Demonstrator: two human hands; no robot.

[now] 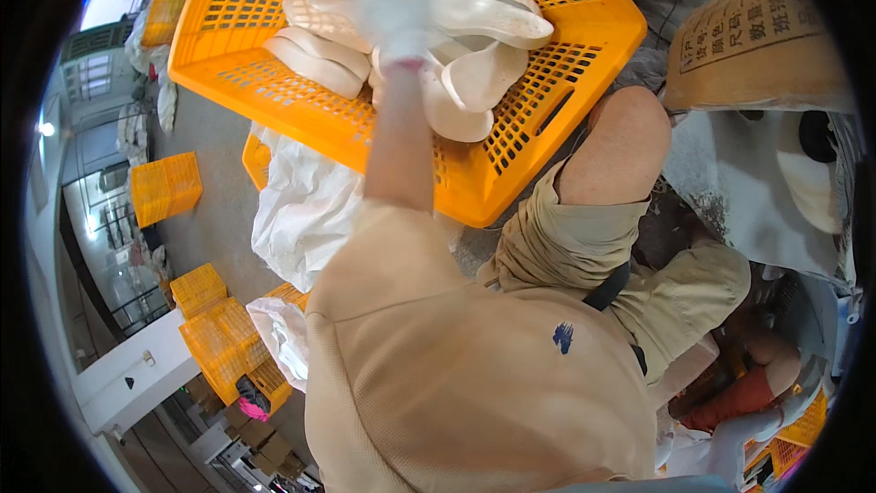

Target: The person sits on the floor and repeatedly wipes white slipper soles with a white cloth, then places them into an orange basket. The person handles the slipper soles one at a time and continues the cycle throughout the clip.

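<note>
My left hand [394, 16], in a pale glove with a pinkish cuff, reaches into a large orange plastic crate [301, 119]. Motion blurs its fingers, so I cannot make out whether it grips anything. Around and beneath it lies a heap of white shoe soles [493, 18], some flat, others tipped on edge. One sole [461, 114] leans against the near wall of the crate, close to my wrist. My right hand is out of sight.
A cardboard box [757, 46] stands at the right above a grey-white sheeted surface [730, 183]. White sacking [306, 201] bulges beneath the crate. More orange crates [224, 338] stand at left. At lower right sits another person in red shorts [730, 400].
</note>
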